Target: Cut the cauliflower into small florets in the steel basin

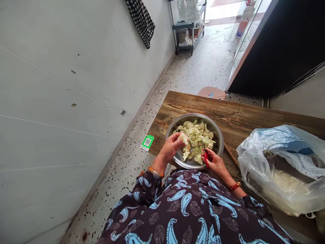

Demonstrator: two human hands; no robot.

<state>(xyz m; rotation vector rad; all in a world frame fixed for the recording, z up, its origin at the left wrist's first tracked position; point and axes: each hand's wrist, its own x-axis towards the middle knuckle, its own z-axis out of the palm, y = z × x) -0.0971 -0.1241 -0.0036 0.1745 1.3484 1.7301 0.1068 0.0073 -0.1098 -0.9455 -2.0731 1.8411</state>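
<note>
A round metal bowl [220,135] stands near the front edge of the wooden table, holding many cut cauliflower florets [194,130]. Over the bowl's left side, my left hand [173,146] is closed, pinching a cauliflower piece [183,138] between thumb and fingers. At the bowl's right front, my right hand [214,163] grips red-handled scissors [206,158]; their blades point up and away over the florets. The scissors and the pinched piece are apart from each other.
The brown wooden table [236,115] carries a clear plastic bag [281,169] on the right and a wooden stick [231,156] beside the bowl. A green QR-code card [147,142] is at its left edge. Beyond are a pink stool [212,93] and a wheeled cart [186,25]; a white wall [63,135] runs left.
</note>
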